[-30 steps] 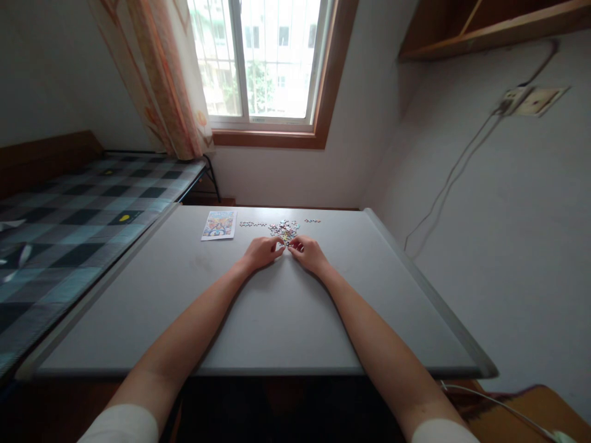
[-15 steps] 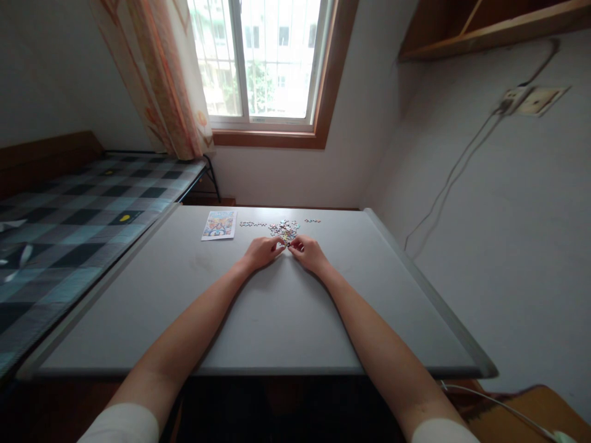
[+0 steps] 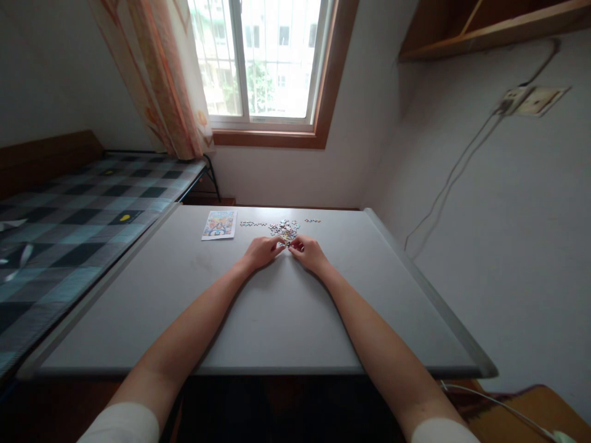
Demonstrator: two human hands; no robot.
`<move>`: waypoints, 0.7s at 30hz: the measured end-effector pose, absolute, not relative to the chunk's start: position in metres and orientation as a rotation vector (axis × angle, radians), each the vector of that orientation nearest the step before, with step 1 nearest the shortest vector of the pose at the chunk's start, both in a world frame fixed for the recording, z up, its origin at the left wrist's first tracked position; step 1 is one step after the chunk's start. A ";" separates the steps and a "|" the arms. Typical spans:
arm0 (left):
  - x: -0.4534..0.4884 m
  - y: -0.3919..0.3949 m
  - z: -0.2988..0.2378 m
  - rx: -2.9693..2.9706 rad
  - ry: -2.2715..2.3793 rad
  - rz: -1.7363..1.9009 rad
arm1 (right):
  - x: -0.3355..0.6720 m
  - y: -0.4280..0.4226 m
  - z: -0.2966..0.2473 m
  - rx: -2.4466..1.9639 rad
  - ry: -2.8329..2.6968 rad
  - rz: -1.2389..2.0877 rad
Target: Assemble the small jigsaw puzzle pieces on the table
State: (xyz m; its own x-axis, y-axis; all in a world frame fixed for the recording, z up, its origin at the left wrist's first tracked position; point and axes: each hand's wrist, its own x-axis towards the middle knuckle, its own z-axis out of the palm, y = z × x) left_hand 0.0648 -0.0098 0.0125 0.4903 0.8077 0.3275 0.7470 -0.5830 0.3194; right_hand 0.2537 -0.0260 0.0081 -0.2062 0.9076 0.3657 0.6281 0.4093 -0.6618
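My left hand [image 3: 264, 251] and my right hand [image 3: 308, 251] rest close together on the grey table, fingertips nearly meeting. Small jigsaw puzzle pieces [image 3: 288, 245] sit at the fingertips of both hands, which are closed in a pinch. Just beyond lies a loose pile of jigsaw puzzle pieces [image 3: 285, 229]. To its left a row of joined or lined-up pieces [image 3: 253, 224] stretches across the table, and a shorter row [image 3: 313, 221] lies to the right. A printed picture sheet [image 3: 219, 225] lies flat at the far left.
The grey table [image 3: 286, 326] has raised edges along its sides. A bed with a checked cover [image 3: 152, 191] stands at the left. Behind the table is a window [image 3: 272, 67] with a curtain [image 3: 161, 80]. A cable [image 3: 450, 175] hangs down the right wall.
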 end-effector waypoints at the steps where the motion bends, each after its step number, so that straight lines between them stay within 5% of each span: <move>1: 0.065 -0.010 0.013 2.593 1.362 0.679 | 0.254 -0.026 0.008 -1.308 -1.932 0.483; 21: 0.065 -0.009 0.012 2.594 1.364 0.682 | 0.254 -0.025 0.007 -1.306 -1.932 0.472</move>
